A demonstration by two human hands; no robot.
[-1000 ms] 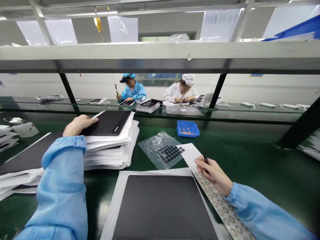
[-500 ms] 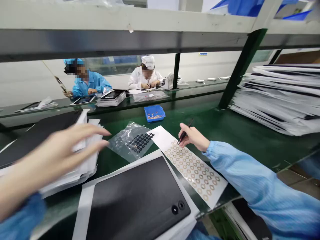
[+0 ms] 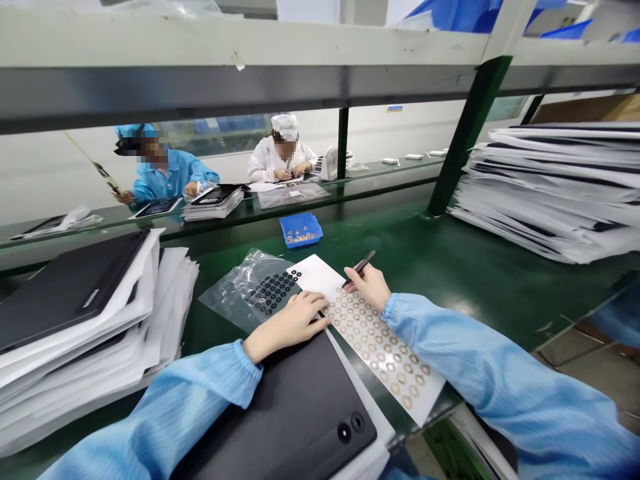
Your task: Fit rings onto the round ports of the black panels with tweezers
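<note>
Near the front edge of the tabletop (image 3: 410,233), the ring sheet (image 3: 377,343) seems light, bendy, best held by bare margins; right hand (image 3: 371,287) pinches tweezers (image 3: 367,259), left hand (image 3: 286,325) rests uncurled at the sheet's side

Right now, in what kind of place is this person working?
Probably an electronics assembly workshop: a black tablet-like device lies beside a sheet of small tan rings, and across the green workbench a co-worker in blue and a co-worker in white, both capped, are handling items.
</note>
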